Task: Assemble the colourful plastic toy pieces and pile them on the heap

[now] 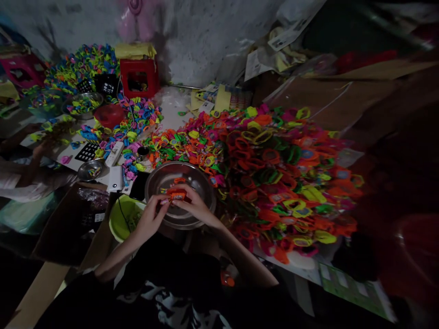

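We see first the counter [178,107], almost fully covered. The largest thing on it is the big pile of plastic frames [274,178], orange, green, yellow and pink, which rises to the right of our hands and touches the steel bowl [180,194]. A second pile of small blue and green pieces [85,64] lies far at the back left, beside a red crate [139,77]. Another person's hand [43,148] works at the left edge, well apart from ours.

Just left of the steel bowl stands a yellow-green bowl [125,219], and behind it a white remote [114,154].

Our left hand [151,219] and right hand [195,208] meet over the near rim of the steel bowl, and both close narrowly, with the fingertips, on one small orange piece [177,195].

We judge the risk so: the big pile leans close, so a wide move of the right elbow could make frames slide into the bowl or off the near edge. The piece is small and the light is poor, so it may slip. Open room is little, only above the bowl and toward our body.
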A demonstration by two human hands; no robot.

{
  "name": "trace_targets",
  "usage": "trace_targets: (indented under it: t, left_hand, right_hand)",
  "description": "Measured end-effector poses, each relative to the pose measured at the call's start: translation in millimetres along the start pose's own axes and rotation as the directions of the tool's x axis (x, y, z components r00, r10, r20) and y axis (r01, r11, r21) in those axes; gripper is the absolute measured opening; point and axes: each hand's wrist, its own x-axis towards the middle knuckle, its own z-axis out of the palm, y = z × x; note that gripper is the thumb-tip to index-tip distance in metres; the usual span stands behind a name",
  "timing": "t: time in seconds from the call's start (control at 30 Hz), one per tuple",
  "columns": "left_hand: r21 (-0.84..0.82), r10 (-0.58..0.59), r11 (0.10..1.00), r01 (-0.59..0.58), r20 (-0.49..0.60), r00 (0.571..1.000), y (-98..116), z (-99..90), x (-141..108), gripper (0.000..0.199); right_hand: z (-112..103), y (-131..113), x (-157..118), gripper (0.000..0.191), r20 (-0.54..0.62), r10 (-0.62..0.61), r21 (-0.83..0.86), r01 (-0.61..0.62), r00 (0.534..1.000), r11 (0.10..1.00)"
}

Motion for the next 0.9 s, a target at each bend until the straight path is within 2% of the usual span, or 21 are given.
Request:
trace_targets:
  t: [0.1, 0.2, 0.3, 0.47, 0.6, 0.67, 0.77, 0.83, 0.9]
  left_hand:
    - [-0.021, 0.013, 1.000, -0.013, 0.016, 1.000, 3, 3.5, 1, 0.023]
    - [-0.047, 0.007, 0.999, -0.006, 0.020, 1.000, 2, 7.8, 3, 0.023]
    - [-0.052, 0.003, 0.999, -0.003, 0.015, 1.000, -1, 11.5, 4, 0.024]
    - [-0.025, 0.030, 0.999, -0.029, 0.068, 0.997, -6, 13.3, 9, 0.025]
    - [0.023, 0.054, 0.998, -0.057, 0.119, 0.991, -6, 15.4, 11, 0.025]
    - [0.035, 0.067, 0.997, -0.073, 0.144, 0.987, -2, 17.9, 11, 0.024]
    - [0.031, 0.065, 0.997, -0.072, 0.190, 0.980, 7, 20.4, 12, 0.024]
    - [0.016, 0.052, 0.998, -0.057, 0.217, 0.975, 11, 18.8, 11, 0.024]
    - [-0.017, 0.028, 1.000, -0.025, 0.206, 0.978, 12, 14.3, 8, 0.024]
  right_hand:
    - [1, -4, -4, 0.046, -0.097, -0.033, 0.044, 0.038, 0.995, 0.998]
    - [1, -12, -9, 0.044, -0.146, -0.077, 0.005, 0.078, 0.986, 0.997]
    - [-3, -23, -14, 0.040, -0.119, -0.086, -0.053, 0.080, 0.989, 0.995]
    - [-10, -35, -21, 0.040, -0.003, -0.108, -0.180, 0.105, 0.994, 0.978]
    - [-4, -38, -25, 0.046, 0.004, -0.182, -0.211, 0.179, 0.983, 0.961]
    - [-1, -37, -25, 0.040, 0.010, -0.229, -0.227, 0.226, 0.973, 0.947]
    - [-2, -31, -25, 0.024, -0.046, -0.321, -0.374, 0.281, 0.946, 0.884]
    - [-8, -27, -26, 0.019, -0.112, -0.361, -0.470, 0.270, 0.926, 0.840]
    - [-16, -26, -28, 0.019, -0.115, -0.328, -0.517, 0.225, 0.938, 0.826]
